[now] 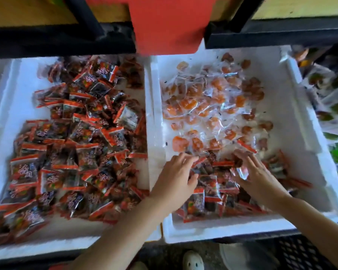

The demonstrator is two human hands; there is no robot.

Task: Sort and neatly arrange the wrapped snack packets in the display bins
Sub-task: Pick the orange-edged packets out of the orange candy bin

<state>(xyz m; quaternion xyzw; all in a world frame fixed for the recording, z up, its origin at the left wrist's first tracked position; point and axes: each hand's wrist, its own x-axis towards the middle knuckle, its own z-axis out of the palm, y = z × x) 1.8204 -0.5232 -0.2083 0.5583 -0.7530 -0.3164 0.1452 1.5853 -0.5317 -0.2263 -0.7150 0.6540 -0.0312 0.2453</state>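
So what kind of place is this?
Probably a shop or market stall selling loose snacks. Two white foam bins sit side by side, heaped with red-and-black packets and orange sweets in clear wrappers, under a shelf with a red sign.

dark shelf [258,238]: left foam bin [7,114], right foam bin [213,231] touching

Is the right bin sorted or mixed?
Mixed: the right bin holds clear orange packets at the back, red-and-black packets in front.
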